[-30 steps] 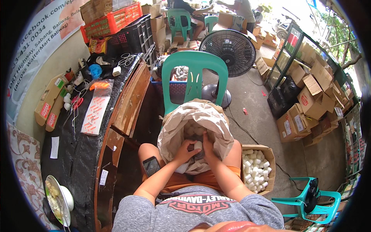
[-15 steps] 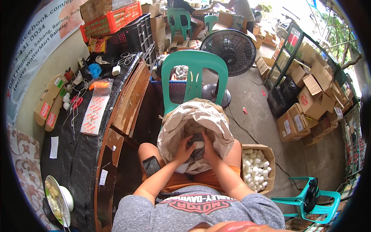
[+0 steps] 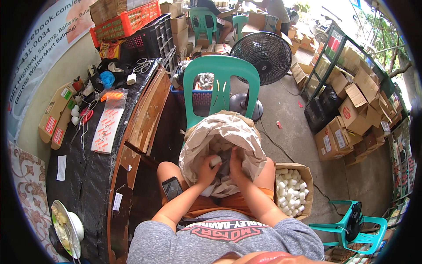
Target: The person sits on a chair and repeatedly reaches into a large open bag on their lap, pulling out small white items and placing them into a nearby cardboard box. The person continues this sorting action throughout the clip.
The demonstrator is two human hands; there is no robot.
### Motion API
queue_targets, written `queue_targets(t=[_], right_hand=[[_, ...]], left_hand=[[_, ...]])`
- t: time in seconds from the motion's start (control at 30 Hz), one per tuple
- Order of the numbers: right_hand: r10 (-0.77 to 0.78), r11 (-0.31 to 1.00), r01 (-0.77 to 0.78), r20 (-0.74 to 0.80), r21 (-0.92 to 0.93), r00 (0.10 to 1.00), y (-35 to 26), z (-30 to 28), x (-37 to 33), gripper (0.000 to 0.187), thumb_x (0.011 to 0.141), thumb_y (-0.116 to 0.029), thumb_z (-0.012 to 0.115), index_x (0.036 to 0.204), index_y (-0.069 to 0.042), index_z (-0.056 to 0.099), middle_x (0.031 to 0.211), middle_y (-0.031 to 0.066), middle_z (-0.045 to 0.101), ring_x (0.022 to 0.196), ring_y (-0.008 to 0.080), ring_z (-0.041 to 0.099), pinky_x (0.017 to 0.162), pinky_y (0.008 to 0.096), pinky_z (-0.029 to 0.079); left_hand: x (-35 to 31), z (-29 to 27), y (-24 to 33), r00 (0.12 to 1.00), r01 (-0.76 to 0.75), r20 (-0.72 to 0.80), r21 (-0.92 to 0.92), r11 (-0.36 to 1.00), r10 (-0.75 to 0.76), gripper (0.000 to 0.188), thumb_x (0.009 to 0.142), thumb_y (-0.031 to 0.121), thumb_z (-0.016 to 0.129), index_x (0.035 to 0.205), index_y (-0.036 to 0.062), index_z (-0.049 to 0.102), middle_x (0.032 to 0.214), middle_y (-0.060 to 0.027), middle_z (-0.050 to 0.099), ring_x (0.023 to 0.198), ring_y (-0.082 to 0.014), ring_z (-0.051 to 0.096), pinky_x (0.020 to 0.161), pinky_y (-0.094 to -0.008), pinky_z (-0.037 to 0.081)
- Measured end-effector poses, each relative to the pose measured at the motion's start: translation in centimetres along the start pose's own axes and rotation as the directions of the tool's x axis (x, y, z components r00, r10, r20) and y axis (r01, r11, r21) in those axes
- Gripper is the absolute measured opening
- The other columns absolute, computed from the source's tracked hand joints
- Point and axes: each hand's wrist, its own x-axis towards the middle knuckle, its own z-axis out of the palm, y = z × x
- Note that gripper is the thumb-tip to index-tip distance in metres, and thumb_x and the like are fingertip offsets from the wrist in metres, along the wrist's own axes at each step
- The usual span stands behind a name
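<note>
A large crumpled brown paper bag stands open between my knees, its mouth toward me. Inside it, pale cylindrical pieces lie toward the back, with a dark grey patch nearer my hands. My left hand is in the bag mouth, closed on a short white cylinder. Across from it, my right hand reaches in beside the bag's right side; its fingers are partly hidden, and I cannot make out anything in them. By my right knee, a cardboard box holds many similar white cylinders.
A green plastic chair stands just beyond the bag, a black fan behind it. A phone rests on my left thigh. The black-covered table runs along my left. Cardboard boxes are stacked at right; a cable crosses the floor.
My hands have moved apart inside the bag. The white cylinder, earlier between both hands, has shifted left and now sits in my left hand.
</note>
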Motion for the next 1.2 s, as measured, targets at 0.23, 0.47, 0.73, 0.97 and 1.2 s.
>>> queue_targets(t=[0.23,0.47,0.73,0.97,1.2], right_hand=[[0.252,0.967,-0.232,0.248,-0.109,0.935,-0.6,-0.2,-0.8,0.045,0.082,-0.043,0.061,0.105,-0.005,0.057,0.093,0.0063,0.058,0.089,0.0169,0.055,0.078,0.0299,0.044],[0.386,0.92,-0.391,0.213,-0.023,0.897,-2.8,-0.4,-1.8,0.047,0.076,-0.041,0.068,0.105,-0.006,0.058,0.09,0.0062,0.059,0.079,0.0157,0.057,0.068,0.0284,0.046],[0.155,0.988,-0.156,0.087,0.0,0.984,-1.2,-0.2,-0.9,0.068,0.079,-0.051,0.062,0.124,-0.002,0.046,0.108,0.0099,0.056,0.09,0.0189,0.057,0.074,0.0323,0.047],[0.104,0.994,-0.106,0.097,0.01,0.99,-0.9,-0.2,-1.0,0.069,0.083,-0.048,0.057,0.132,-0.003,0.037,0.119,0.0106,0.05,0.106,0.0207,0.05,0.089,0.0335,0.042],[0.159,0.973,-0.196,0.259,0.122,0.953,-0.7,-1.4,-1.1,0.063,0.086,-0.044,0.055,0.131,-0.003,0.038,0.121,0.0107,0.049,0.108,0.0205,0.049,0.09,0.0329,0.041]], left_hand=[[-0.3,-0.7,1.4,0.939,-0.308,0.207,0.147,0.94,0.275,0.051,0.073,0.013,0.069,0.12,0.0059,0.049,0.107,-0.0163,0.046,0.097,-0.0296,0.051,0.084,-0.0334,0.044],[0.0,-0.3,-0.1,0.958,-0.124,0.258,-0.029,0.992,0.127,0.056,0.075,0.019,0.071,0.123,0.0069,0.046,0.115,-0.014,0.042,0.1,-0.0258,0.052,0.082,-0.0325,0.046],[-0.4,0.7,-1.1,0.969,0.094,0.247,-0.323,0.942,-0.011,0.049,0.078,0.023,0.071,0.118,0.0059,0.048,0.109,-0.0092,0.049,0.098,-0.0198,0.054,0.086,-0.0317,0.047],[1.4,0.3,4.4,0.866,0.17,0.009,-0.946,0.278,-0.5,0.031,0.086,0.022,0.061,0.106,0.0028,0.048,0.105,-0.0081,0.054,0.093,-0.0187,0.056,0.087,-0.0358,0.048],[-1.3,0.4,17.9,0.919,0.231,0.373,-0.775,0.589,0.13,0.068,0.085,0.008,0.061,0.138,0.0045,0.019,0.13,-0.011,0.037,0.122,-0.0255,0.04,0.1,-0.035,0.036]])
